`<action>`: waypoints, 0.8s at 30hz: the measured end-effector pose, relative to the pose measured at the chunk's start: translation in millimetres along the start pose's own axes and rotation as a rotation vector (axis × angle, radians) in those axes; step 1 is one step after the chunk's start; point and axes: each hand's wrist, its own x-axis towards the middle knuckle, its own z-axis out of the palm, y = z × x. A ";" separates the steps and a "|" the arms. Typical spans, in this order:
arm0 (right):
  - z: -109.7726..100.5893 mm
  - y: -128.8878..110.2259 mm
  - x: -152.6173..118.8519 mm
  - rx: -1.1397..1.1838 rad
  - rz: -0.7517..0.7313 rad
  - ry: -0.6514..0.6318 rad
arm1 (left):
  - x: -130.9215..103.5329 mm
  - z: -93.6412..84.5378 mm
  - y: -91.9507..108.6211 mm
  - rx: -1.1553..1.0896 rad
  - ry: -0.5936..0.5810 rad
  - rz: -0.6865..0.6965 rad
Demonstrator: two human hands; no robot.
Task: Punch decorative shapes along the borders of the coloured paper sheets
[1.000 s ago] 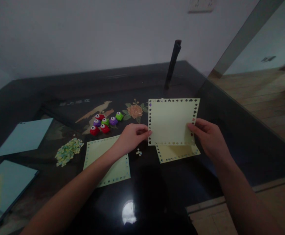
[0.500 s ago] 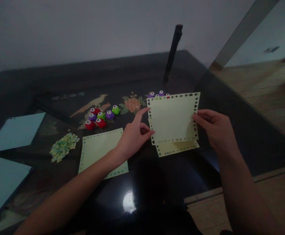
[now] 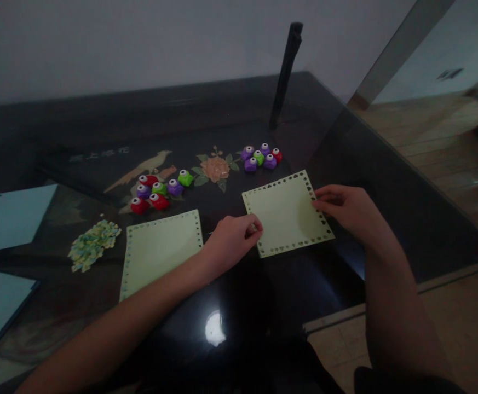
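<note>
A square sheet of pale yellow-green paper point(image 3: 284, 213), with small shapes punched along its edges, lies low at the table, over the sheet that was under it. My left hand point(image 3: 234, 238) has its fingers curled and pinched at the sheet's left edge. At the opposite edge, the thumb and fingers of my right hand point(image 3: 343, 205) close on the paper. A second pale punched sheet point(image 3: 162, 243) lies to the left, partly covered by my left forearm.
Several red, green and purple one-eyed craft punches point(image 3: 159, 189) sit behind the left sheet, and another group point(image 3: 258, 157) behind the right one. Paper confetti point(image 3: 94, 245) is heaped at left, near blue sheets point(image 3: 15, 219). A dark upright post point(image 3: 284, 76) rises from the black table point(image 3: 230, 117).
Both hands have lowered the raised sheet onto the one beneath, so their edges nearly line up. The punches behind it now show fully. My left fingers have curled in.
</note>
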 end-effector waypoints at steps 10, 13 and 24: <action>6.0 5.5 3.7 -0.141 0.011 -0.067 | 0.1 4.6 -4.4 0.096 -0.013 0.045; 6.6 4.9 3.8 -0.169 0.004 -0.080 | 0.0 4.1 -4.3 0.105 -0.036 0.049; 7.0 -0.3 0.4 -0.341 -0.060 0.034 | -8.1 0.8 6.1 0.025 0.040 0.087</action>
